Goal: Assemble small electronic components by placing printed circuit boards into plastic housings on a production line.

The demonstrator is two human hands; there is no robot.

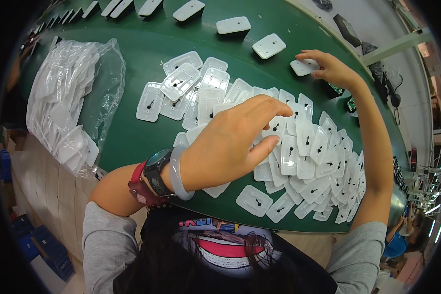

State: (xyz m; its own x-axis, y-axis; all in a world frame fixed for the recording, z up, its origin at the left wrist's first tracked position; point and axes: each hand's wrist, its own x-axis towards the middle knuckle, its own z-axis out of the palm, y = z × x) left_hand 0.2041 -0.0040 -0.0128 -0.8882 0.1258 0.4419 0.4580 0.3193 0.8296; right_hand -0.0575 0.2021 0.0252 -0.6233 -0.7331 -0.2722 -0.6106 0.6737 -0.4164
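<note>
My left hand (237,132) hovers over a spread pile of thin white plastic covers (306,138), many with a small black piece on them. Its thumb and fingers are apart, and no cover shows between them. Farther off to the right, my right hand (335,71) has its fingers and thumb curled round a white cover (301,67) at the end of a curved row. That cover is partly hidden by the fingers. Several white-topped black cases (233,25) make up the rest of the row along the far side.
A clear plastic bag (63,98) full of white covers lies at the left of the green table (147,46). Green circuit boards (352,104) sit beside my right forearm. A black box (347,30) and dark cables (393,93) rest beyond the table's far right edge.
</note>
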